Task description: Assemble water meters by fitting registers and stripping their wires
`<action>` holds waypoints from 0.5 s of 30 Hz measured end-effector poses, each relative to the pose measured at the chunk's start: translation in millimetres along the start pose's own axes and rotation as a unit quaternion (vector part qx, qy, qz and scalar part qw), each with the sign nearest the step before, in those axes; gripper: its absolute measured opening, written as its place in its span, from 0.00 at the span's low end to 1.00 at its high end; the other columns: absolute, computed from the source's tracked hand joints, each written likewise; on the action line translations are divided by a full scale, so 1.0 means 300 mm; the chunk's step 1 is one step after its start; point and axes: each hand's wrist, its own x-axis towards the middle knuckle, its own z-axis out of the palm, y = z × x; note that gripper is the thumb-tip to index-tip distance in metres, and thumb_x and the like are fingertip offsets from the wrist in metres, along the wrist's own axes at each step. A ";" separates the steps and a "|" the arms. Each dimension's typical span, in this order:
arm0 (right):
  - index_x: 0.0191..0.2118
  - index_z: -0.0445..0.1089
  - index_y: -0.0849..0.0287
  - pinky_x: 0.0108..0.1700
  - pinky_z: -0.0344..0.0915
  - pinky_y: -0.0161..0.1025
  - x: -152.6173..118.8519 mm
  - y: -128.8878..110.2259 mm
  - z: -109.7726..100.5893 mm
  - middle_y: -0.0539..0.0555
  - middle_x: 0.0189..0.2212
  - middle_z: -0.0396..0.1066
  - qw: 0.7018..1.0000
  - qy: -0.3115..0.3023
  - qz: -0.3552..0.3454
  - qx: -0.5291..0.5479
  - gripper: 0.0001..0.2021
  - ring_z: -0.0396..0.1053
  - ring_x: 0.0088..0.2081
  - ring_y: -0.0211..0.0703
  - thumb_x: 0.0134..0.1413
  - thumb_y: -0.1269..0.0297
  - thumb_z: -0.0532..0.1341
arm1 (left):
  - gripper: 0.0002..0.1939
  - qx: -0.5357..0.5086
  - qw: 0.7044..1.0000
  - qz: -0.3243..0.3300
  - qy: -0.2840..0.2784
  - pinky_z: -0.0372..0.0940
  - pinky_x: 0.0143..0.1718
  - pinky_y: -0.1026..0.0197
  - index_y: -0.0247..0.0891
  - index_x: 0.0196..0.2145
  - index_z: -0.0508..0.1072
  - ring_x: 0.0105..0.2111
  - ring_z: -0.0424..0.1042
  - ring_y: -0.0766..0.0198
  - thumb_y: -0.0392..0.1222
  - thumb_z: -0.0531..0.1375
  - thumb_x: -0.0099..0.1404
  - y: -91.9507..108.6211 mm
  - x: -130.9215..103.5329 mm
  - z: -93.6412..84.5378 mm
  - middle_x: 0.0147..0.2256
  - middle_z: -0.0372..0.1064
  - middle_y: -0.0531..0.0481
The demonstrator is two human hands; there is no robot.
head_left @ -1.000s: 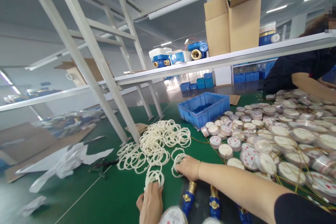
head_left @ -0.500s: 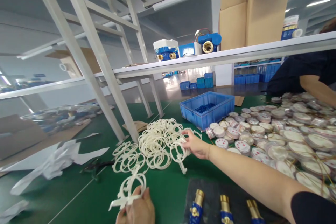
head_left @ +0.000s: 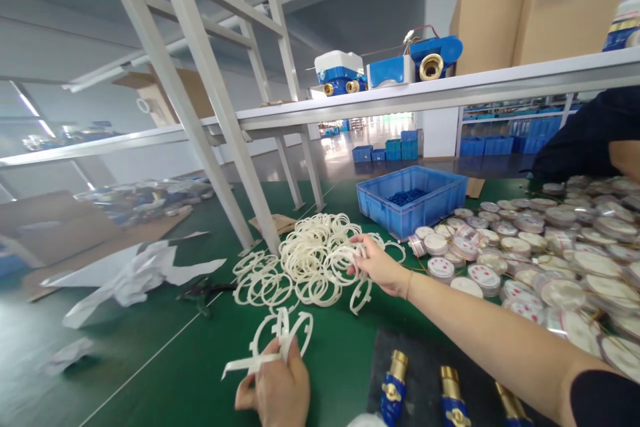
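Observation:
My left hand [head_left: 280, 383] is closed around several white plastic rings [head_left: 283, 337] with small tabs, low at the front of the green table. Farther off, my right hand [head_left: 375, 265] pinches white plastic rings at the right edge of a loose heap of the same rings [head_left: 305, 257]. One ring [head_left: 361, 297] hangs or leans just below the right fingers; whether it is held I cannot tell. In front of my right forearm, brass-and-blue valve fittings [head_left: 395, 390] lie on a dark mat [head_left: 420, 353].
A blue crate [head_left: 415, 203] with small blue parts stands behind the heap. Many round, wired discs [head_left: 525, 240] cover the right side, near another person's dark sleeve [head_left: 580, 133]. Crumpled white paper [head_left: 135, 280] and a black-handled tool [head_left: 205, 290] lie left. Shelf posts [head_left: 215, 100] rise behind.
The view has turned slightly, shifting the scene. My left hand has turned its rings more upright. The right hand remains at the heap's edge, with the rings at its fingers shifted.

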 end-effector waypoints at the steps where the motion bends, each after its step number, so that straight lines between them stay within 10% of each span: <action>1: 0.52 0.49 0.58 0.36 0.67 0.40 0.003 -0.005 -0.010 0.51 0.31 0.66 0.999 0.015 -0.015 -0.025 0.16 0.69 0.29 0.39 0.57 0.68 0.47 | 0.23 -0.005 1.000 -0.001 0.001 0.46 0.52 0.45 0.30 0.40 0.67 0.39 0.71 0.48 0.49 0.41 0.66 -0.002 -0.002 -0.001 0.31 0.73 0.36; 7: 0.58 0.50 0.59 0.58 0.48 0.54 -0.068 0.041 -0.017 0.64 0.53 0.56 0.967 0.090 -0.143 -0.193 0.20 0.56 0.53 0.51 0.61 0.69 0.43 | 0.23 -0.018 1.000 0.004 -0.001 0.46 0.53 0.46 0.28 0.40 0.67 0.36 0.72 0.49 0.51 0.44 0.65 -0.009 -0.003 -0.004 0.27 0.73 0.39; 15: 0.50 0.67 0.50 0.51 0.57 0.46 -0.147 0.159 0.206 0.57 0.41 0.69 0.886 -0.216 -0.267 -0.313 0.16 0.63 0.43 0.48 0.60 0.68 0.49 | 0.17 -0.042 0.996 0.057 -0.055 0.55 0.45 0.50 0.32 0.38 0.66 0.38 0.73 0.49 0.47 0.45 0.65 -0.021 -0.006 0.041 0.34 0.74 0.36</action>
